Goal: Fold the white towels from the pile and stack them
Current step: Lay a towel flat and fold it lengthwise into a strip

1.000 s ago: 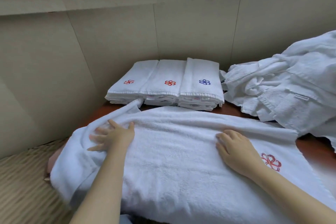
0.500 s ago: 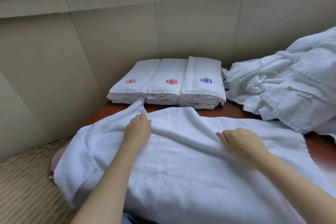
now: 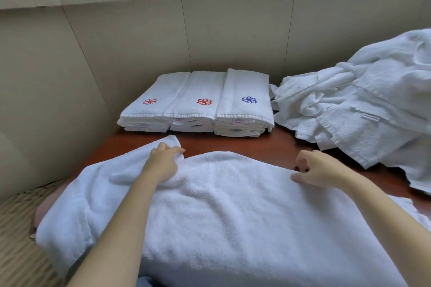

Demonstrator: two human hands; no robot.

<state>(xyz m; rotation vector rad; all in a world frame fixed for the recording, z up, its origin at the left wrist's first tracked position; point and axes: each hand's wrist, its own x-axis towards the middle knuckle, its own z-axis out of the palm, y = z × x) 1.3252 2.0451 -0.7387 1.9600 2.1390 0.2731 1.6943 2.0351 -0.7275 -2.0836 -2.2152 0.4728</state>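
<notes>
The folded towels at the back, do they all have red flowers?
No, the rightmost stack has a blue flower, not a red one.

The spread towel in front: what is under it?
The spread towel lies on a reddish-brown table, which shows bare beyond its far edge. At the left, something pinkish pokes out beneath it. Whatever else lies under the cloth is covered.

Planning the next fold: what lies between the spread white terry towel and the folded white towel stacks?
Only bare reddish-brown wooden tabletop, in the head view.
</notes>
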